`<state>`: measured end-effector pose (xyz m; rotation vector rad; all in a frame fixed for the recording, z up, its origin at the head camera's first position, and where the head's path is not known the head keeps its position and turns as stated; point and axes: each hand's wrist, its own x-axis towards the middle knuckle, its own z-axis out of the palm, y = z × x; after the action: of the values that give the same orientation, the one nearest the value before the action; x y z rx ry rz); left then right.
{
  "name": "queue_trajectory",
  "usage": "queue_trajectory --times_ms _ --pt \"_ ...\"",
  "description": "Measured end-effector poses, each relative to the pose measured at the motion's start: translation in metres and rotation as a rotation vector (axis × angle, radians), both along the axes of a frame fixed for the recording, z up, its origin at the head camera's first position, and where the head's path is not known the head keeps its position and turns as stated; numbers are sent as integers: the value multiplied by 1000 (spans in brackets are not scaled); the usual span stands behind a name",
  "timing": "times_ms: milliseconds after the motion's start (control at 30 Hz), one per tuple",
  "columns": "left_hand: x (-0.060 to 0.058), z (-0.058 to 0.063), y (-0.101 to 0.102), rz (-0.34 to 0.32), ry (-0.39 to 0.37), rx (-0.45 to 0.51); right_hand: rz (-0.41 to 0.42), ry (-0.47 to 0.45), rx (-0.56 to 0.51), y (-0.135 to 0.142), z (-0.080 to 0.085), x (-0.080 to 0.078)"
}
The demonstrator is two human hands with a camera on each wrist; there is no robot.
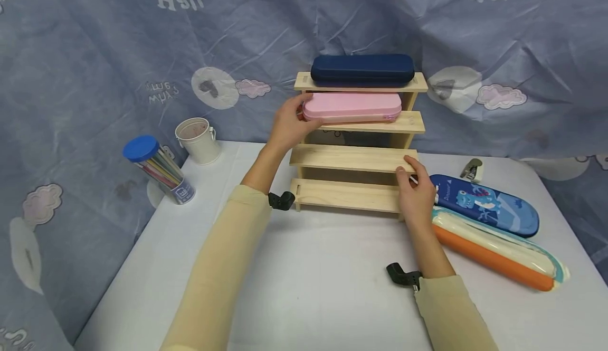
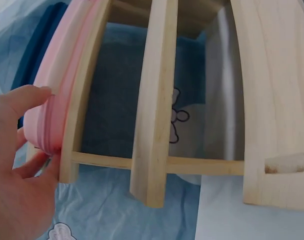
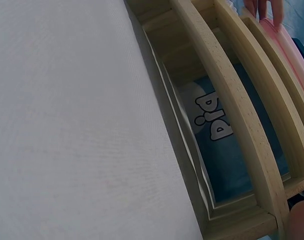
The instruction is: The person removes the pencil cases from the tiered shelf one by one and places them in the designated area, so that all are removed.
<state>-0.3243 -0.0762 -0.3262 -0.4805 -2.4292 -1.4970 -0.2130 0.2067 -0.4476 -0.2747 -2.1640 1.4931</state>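
Observation:
A pink pencil case [image 1: 351, 107] lies lengthwise on the second board from the top of a stepped wooden rack [image 1: 353, 157]. My left hand [image 1: 293, 124] holds its left end, thumb in front. In the left wrist view, the thumb of that hand [image 2: 27, 150] presses on the case's side [image 2: 59, 90], with other fingers under its end. At the rack's right side, my right hand [image 1: 415, 195] grips the end of the third board, thumb and finger at its edge. A dark blue case [image 1: 362, 70] rests on the top board.
To the right of the rack lie a blue dinosaur pencil case [image 1: 489, 206], an orange and cream case [image 1: 494, 248] and a small metallic object [image 1: 472, 170]. On the left stand a white bucket [image 1: 199, 142] and a blue-lidded tube of coloured sticks [image 1: 161, 169]. A patterned curtain [image 1: 256, 34] hangs behind.

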Motion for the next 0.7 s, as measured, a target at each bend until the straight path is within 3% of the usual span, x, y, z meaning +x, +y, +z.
queue_trajectory --times_ms 400,700 --pt "-3 -6 -1 12 9 29 -26 23 15 -1 0 -2" --pt "7 -9 -6 -2 137 63 -25 23 15 -1 0 -2"
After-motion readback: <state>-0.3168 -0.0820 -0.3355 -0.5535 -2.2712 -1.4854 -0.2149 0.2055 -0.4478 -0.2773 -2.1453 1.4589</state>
